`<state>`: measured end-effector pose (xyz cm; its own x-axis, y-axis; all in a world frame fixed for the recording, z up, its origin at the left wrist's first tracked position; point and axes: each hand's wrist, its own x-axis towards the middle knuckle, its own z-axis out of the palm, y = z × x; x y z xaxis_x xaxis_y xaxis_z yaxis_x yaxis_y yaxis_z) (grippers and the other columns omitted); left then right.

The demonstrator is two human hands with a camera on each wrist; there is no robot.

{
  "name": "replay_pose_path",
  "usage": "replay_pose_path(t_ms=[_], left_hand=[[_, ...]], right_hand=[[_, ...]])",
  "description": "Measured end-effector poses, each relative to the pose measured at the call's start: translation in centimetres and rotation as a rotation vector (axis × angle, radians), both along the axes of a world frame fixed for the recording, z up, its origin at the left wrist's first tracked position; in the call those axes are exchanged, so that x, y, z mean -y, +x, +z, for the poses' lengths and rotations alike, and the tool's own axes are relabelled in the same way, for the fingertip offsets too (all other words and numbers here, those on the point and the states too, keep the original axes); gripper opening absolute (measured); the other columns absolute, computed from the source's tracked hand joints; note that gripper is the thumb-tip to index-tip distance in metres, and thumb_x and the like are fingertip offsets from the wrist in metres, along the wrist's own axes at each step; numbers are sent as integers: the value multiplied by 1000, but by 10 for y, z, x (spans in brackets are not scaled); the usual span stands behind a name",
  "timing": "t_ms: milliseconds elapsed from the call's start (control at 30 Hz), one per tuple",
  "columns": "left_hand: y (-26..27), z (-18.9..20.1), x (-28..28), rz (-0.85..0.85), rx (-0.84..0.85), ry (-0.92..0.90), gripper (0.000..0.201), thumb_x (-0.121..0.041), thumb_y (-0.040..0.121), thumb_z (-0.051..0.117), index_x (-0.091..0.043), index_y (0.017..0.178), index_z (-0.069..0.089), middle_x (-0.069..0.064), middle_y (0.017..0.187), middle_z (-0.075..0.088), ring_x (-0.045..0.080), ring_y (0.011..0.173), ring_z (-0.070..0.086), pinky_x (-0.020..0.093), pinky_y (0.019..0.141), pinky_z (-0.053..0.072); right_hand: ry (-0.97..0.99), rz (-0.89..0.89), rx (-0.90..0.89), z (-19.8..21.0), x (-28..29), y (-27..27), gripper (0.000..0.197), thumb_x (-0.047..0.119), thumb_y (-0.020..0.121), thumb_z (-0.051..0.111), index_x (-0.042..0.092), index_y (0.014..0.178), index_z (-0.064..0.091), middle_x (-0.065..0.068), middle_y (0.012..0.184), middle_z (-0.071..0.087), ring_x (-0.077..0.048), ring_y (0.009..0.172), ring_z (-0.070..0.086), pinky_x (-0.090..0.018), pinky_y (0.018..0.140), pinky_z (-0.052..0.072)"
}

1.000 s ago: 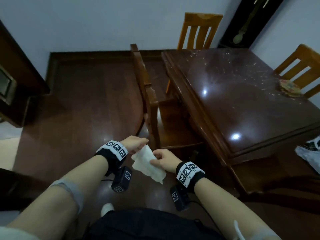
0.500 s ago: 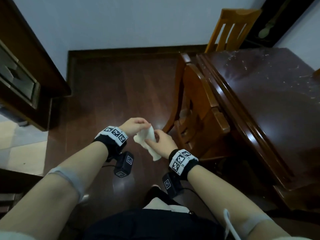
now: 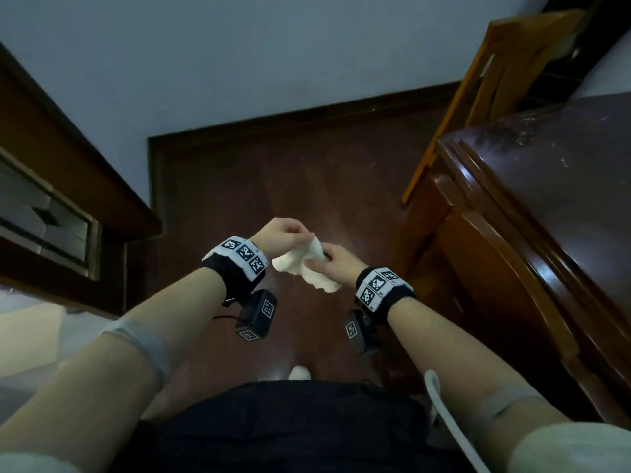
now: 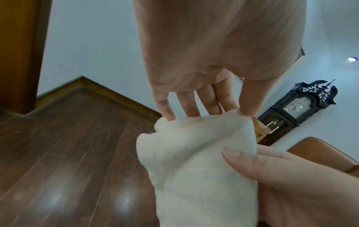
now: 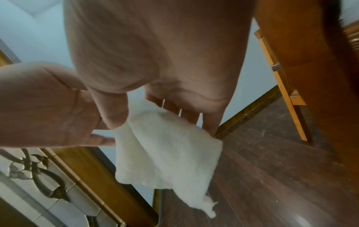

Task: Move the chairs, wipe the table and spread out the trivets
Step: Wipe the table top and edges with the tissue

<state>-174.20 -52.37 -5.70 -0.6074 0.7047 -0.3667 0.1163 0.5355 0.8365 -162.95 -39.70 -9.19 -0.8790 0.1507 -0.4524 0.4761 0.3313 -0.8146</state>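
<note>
Both hands hold a white cloth (image 3: 305,268) in front of my waist, above the wooden floor. My left hand (image 3: 285,235) pinches its upper edge between thumb and fingers, as the left wrist view shows at the cloth (image 4: 194,161). My right hand (image 3: 333,261) grips the cloth (image 5: 165,152) from the right side with thumb over it. The dark glossy table (image 3: 560,186) stands to my right, with a brown chair (image 3: 485,268) pushed in against its near side and a lighter wooden chair (image 3: 505,73) at its far end. No trivets are in view.
A dark wooden cabinet (image 3: 65,186) with a glass panel stands at the left. A white wall and dark skirting board close the floor ahead. A grandfather clock (image 4: 299,106) stands by the wall in the left wrist view. A pale tiled floor begins at lower left.
My view has swung left and down, so most of the table has left the frame. The hands have drawn closer together and bunched the cloth between them.
</note>
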Motion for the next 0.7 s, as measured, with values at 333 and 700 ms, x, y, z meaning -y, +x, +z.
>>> replay_pose_path(t_ms=[333, 700], left_hand=[[-138, -10, -103, 0, -45, 83, 19, -35, 95, 54, -22, 103, 64, -4, 96, 69, 14, 84, 66, 30, 73, 55], [-302, -17, -284, -307, 99, 14, 48, -16, 99, 47, -24, 143, 33, -1, 116, 57, 17, 84, 65, 15, 49, 40]], right_hand=[[-119, -383, 65, -23, -73, -115, 35, 36, 96, 52, 8, 115, 63, -13, 110, 69, -31, 99, 67, -50, 92, 52], [-10, -1002, 85, -14, -192, -215, 41, 43, 93, 47, 12, 113, 64, -9, 111, 67, -27, 102, 63, -49, 95, 50]])
